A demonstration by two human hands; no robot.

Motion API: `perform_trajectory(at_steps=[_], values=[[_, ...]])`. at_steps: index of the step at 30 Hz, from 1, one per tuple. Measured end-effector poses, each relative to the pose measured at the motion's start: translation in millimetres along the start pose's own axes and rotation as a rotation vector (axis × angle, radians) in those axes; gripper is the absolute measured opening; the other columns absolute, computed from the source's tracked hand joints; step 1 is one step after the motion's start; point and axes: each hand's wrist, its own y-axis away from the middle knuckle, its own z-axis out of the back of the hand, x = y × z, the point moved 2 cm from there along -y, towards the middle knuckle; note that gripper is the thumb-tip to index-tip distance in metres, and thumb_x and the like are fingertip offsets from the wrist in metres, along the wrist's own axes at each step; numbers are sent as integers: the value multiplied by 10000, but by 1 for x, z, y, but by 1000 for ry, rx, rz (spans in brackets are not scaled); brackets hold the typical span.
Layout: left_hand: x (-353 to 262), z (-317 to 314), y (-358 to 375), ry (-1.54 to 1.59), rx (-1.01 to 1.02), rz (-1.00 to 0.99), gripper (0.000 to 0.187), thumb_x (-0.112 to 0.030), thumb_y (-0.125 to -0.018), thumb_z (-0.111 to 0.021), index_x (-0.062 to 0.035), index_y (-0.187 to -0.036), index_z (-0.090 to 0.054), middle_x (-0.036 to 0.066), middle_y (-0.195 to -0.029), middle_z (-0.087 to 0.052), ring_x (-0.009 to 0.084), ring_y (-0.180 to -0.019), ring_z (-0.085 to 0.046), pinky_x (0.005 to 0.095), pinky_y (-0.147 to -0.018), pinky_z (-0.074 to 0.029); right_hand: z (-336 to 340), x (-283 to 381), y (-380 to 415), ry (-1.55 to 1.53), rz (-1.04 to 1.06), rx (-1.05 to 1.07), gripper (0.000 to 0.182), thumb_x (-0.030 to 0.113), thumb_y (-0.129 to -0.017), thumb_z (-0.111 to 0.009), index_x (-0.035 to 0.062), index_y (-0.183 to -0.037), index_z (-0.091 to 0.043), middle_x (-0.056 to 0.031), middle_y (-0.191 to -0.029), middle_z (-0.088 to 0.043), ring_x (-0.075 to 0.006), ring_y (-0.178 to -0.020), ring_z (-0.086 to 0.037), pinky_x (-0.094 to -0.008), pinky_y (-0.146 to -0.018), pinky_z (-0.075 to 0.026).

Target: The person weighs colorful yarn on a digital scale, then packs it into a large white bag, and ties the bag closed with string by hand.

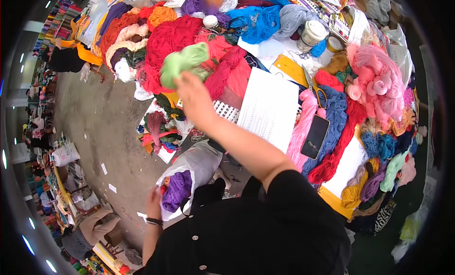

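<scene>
A person's right hand (193,97), its fingers closed on the lower edge of a light green yarn skein (182,64), held it above a crowded yarn table, while the left hand (154,201) gripped the rim of a white plastic bag (201,157). The skein, slightly blurred, lay over crimson yarn (173,38), its long axis slanting from the body's near left toward the far right. The bag's mouth opened toward the wearer, showing purple yarn (177,190). Just beyond the right forearm lay a white printed sheet (268,109), its rows too small to read, with pink yarn (303,128) and a dark-screened smartphone (315,137) beside it. Farther out were yellow-handled scissors (310,80), a lidded paper cup (313,34) whose printing could not be made out, and a heap of pink skeins (377,80). Across the concrete floor (106,128), a person in a black top (68,59) stood near orange-yellow material (89,56).
</scene>
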Motion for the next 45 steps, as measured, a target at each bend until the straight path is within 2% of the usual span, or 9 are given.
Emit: perform_trajectory(at_steps=[5,8,12,19,24,27,33,40,45], values=[[-184,4,-6,576,-142,-479,677,-482,-893,-457,-27,-1369,-297,125,-1378,-362,263,-1227,-414,385,-1015,-321,19,112,69,-370,111,488,289,74,-874,-504,-32,-1143,-512,-218,-1167,-490,-346,-1088,-490,-379,-917,-415],[-206,9,2,726,391,-417,914,-647,-790,-475,-45,-1405,-169,159,-1411,-288,283,-1261,-361,423,-1034,-308,29,145,84,-510,399,619,277,57,-810,-569,-29,-1072,-538,-185,-1168,-501,-345,-1163,-455,-410,-944,-396],[-184,2,13,894,532,-266,780,-384,-769,-666,-18,-1346,-291,153,-1303,-431,275,-1174,-456,413,-992,-366,23,137,103,-483,326,688,246,130,-815,-574,46,-1046,-567,-116,-1179,-513,-342,-1189,-426,-400,-952,-382],[-203,-12,68,1106,354,-284,832,-269,-670,-761,-25,-1324,-309,131,-1275,-445,291,-1154,-461,444,-982,-374,8,100,140,-498,-154,723,918,351,-562,-814,65,-1304,-355,-168,-1342,-389,-360,-1247,-351,-418,-1054,-259],[-193,35,85,1207,203,-500,858,-266,-651,-754,-30,-1335,-292,127,-1282,-402,297,-1174,-423,462,-985,-369,-32,77,184,-223,-153,1704,634,338,-629,-758,100,-1176,-542,-78,-1028,-632,-241,-947,-605,-367,-823,-465],[-155,68,87,1231,84,-501,817,-249,-680,-721,-18,-1333,-287,128,-1289,-395,295,-1192,-403,462,-995,-354,-23,73,184,-343,-529,1726,447,279,-682,-724,101,-1079,-619,-50,-928,-655,-171,-791,-615,-340,-675,-490],[-36,76,95,1226,-133,-253,621,-66,-673,-623,-20,-1249,-394,139,-1199,-501,316,-1144,-462,469,-994,-354,-40,46,192,-803,-1237,1150,360,70,-782,-660,20,-1127,-568,-48,-1053,-619,-133,-975,-563,-271,-877,-424],[103,53,84,743,-431,-35,542,58,-697,-582,-63,-1208,-448,58,-1149,-535,204,-1055,-516,335,-921,-413,-100,61,200,-434,-868,1233,318,89,-751,-677,12,-1047,-589,-76,-933,-654,-122,-857,-597,-277,-779,-465],[156,44,58,1142,-404,228,457,24,-753,-595,-117,-1172,-481,34,-1114,-534,171,-989,-534,316,-773,-486,-141,66,211,-15,-525,1390,402,131,-743,-671,5,-1106,-551,-120,-970,-639,-192,-880,-611,-304,-796,-467]])
